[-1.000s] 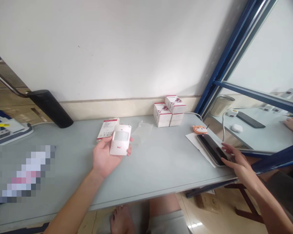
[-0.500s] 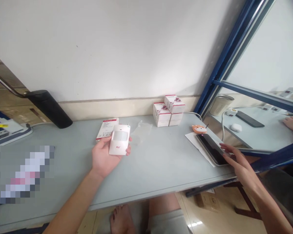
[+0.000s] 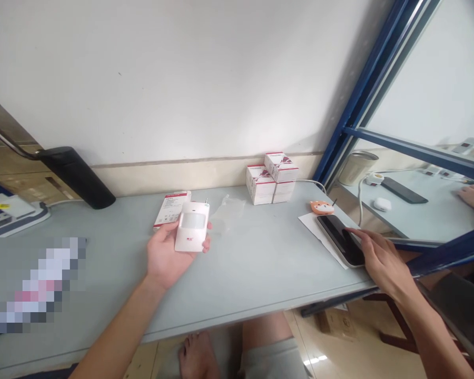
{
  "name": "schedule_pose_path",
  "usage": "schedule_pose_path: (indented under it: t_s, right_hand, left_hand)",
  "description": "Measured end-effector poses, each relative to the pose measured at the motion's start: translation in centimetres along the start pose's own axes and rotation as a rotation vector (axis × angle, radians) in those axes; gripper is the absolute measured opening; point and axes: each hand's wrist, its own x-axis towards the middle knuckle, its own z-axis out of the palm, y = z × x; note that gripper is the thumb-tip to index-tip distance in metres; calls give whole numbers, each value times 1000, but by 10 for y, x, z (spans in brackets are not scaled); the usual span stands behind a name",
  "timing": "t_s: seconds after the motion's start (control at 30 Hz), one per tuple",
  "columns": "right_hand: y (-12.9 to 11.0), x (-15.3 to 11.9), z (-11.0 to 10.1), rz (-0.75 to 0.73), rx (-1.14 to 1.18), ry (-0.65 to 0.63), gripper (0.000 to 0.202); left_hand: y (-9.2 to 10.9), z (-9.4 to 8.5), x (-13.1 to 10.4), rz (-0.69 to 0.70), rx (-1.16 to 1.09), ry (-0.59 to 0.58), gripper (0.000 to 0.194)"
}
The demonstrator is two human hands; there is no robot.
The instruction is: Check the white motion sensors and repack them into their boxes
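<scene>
My left hand [image 3: 168,258] is closed around a white motion sensor [image 3: 191,234], holding it upright above the table. The sensor has a pale window, a small red mark and a short antenna at its top right. Just behind it lies a flat white-and-red box [image 3: 169,207], partly covered by the hand and sensor. On the right, my right hand [image 3: 385,261] reaches over a dark smartphone [image 3: 335,237] with its index finger stretched onto the screen. Nothing is gripped in that hand. The phone rests partly on a white sheet [image 3: 306,223].
Several small white-and-red boxes [image 3: 270,184] are stacked by the wall. Near them lies a clear plastic bag [image 3: 229,213]. An orange animal-faced gadget [image 3: 322,207] sits behind the phone. A black cylinder [image 3: 77,179] leans at the left, and a blue frame [image 3: 349,118] bounds the right.
My right hand has moved left and farther over the phone, its index finger now on the screen. My left hand holds the motion sensor in nearly the same place.
</scene>
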Motion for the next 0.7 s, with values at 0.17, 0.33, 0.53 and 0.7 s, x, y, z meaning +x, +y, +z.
schedule_pose_path:
  t_s: [0.17, 0.33, 0.53, 0.7]
  right_hand:
    - [0, 1, -2, 16, 17, 16, 60]
    - [-9, -1, -4, 31, -14, -32, 63]
    - [-7, -4, -2, -20, 11, 61, 66]
    - [-30, -24, 1, -9, -142, 119, 75]
  left_hand:
    - [0, 1, 0, -5, -29, 4, 46]
    - [-1, 0, 1, -5, -47, 13, 47]
    - [-1, 0, 1, 1, -30, 9, 46]
    - [-1, -2, 1, -4, -33, 27, 46]
